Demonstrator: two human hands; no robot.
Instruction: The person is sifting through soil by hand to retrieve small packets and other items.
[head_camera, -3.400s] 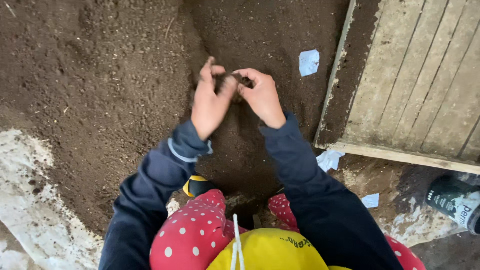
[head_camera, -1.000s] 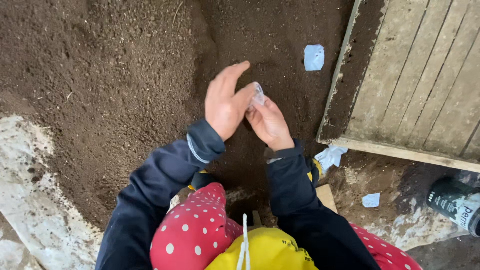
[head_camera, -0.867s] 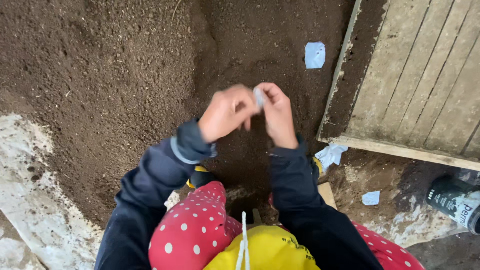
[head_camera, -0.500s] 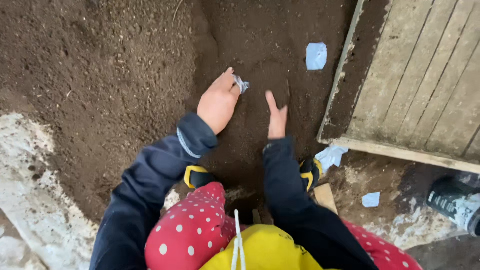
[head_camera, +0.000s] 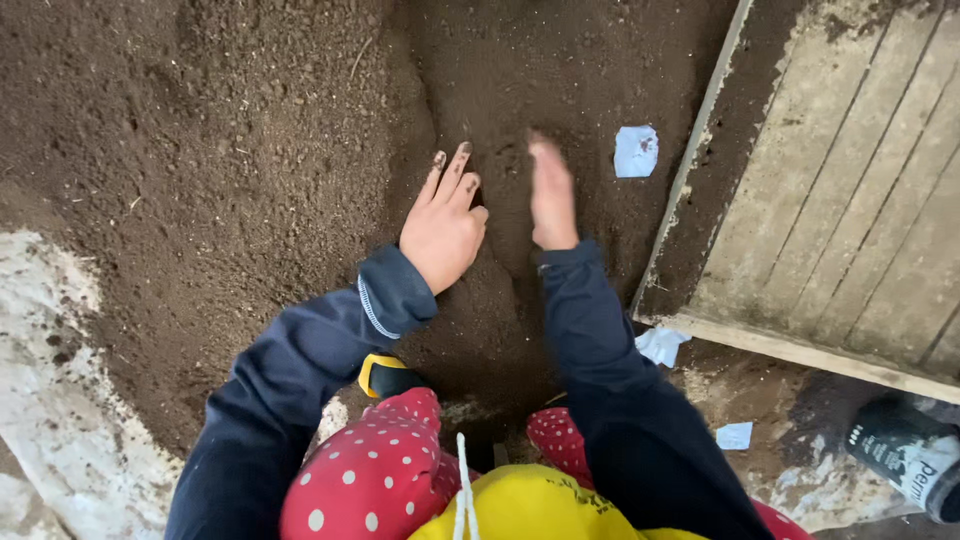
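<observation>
Dark loose soil (head_camera: 250, 150) fills most of the view, and a worn wooden board (head_camera: 850, 200) lies at the right edge. Both hands rest on the soil, close beside each other. Left hand (head_camera: 445, 225) presses down with its fingers spread and dirty, holding nothing. Right hand (head_camera: 552, 200) is flat and a little blurred, fingers straight, its grip also empty. One small pale blue paper scrap (head_camera: 636, 151) lies on the soil just right of the right hand, not touching it. Below are dark blue sleeves (head_camera: 300, 380).
</observation>
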